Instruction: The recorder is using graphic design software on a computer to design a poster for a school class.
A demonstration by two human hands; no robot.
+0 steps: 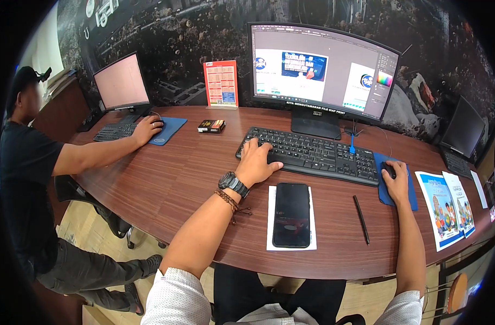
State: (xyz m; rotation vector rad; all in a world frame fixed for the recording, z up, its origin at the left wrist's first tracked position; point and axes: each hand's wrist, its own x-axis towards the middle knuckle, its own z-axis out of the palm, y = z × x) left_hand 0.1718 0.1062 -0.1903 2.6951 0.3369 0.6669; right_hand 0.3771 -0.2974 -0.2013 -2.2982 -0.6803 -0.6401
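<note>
My left hand [255, 163] rests on the left end of a black keyboard [315, 154], fingers apart on the keys and thumb stretched to the right. It holds nothing. A dark watch and a beaded bracelet sit on that wrist. To the right of the keyboard, my right hand [398, 184] is wrapped over a black mouse [388, 170] on a blue mouse pad [387, 196]. Behind the keyboard stands a wide curved monitor [334, 40] showing a graphics program with several page designs. A black phone [292, 216] lies face up on white paper [270, 216], nearer to me.
A black pen [361, 219] and printed booklets [441, 214] lie at the right. A small dark box [211, 127] and a red-edged sign [221, 84] stand further left. There, another person [28, 157] works a mouse beside a second monitor [122, 82]. A third screen [464, 126] is far right.
</note>
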